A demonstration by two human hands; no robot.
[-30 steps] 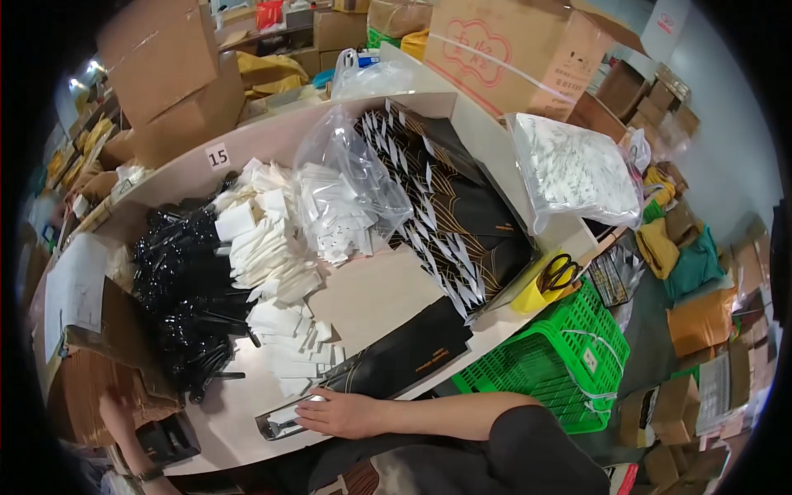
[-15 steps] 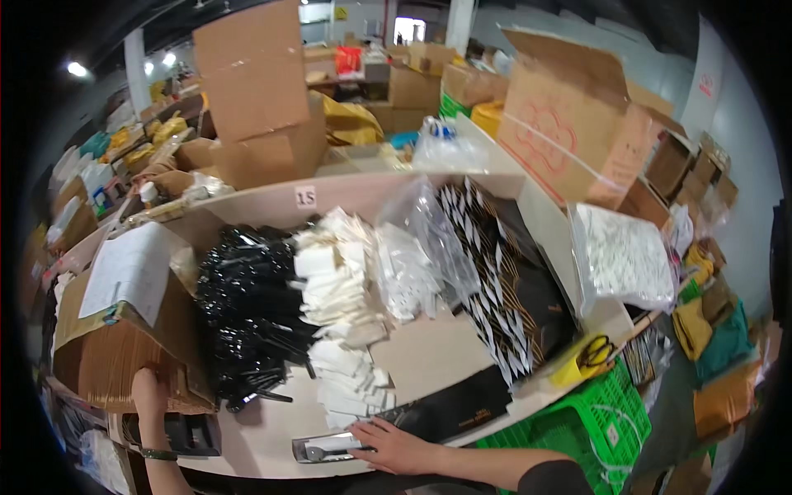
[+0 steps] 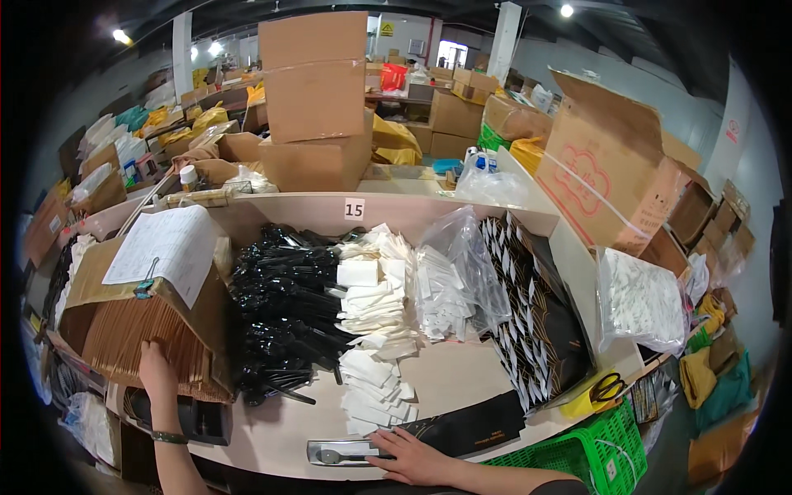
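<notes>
My left hand (image 3: 155,363), a dark bracelet on its wrist, reaches into a cardboard box (image 3: 198,318) at the near left. Its fingers are bent together against a tight row of brown paper sleeves (image 3: 124,330); whether one is pinched I cannot make out. My right hand (image 3: 408,456) lies with fingers stretched out at the table's front edge. Under its fingertips is a clear-wrapped packet with a dark spoon (image 3: 332,455) showing, at the end of a long black printed sleeve (image 3: 478,422). Behind it are overlapping white packets (image 3: 375,392).
Wrapped black cutlery (image 3: 289,289) lies in a heap beside the box. Clear bags (image 3: 450,280) and black gold-lined sleeves with silvery packets (image 3: 520,322) lie to the right. A green crate (image 3: 602,454), scissors (image 3: 609,385) and a tall open carton (image 3: 594,157) stand along the right side.
My view has tilted up, so the table sits further right. My left hand has moved up from the box's lower front edge onto the brown sleeves. My right hand stays on the packet.
</notes>
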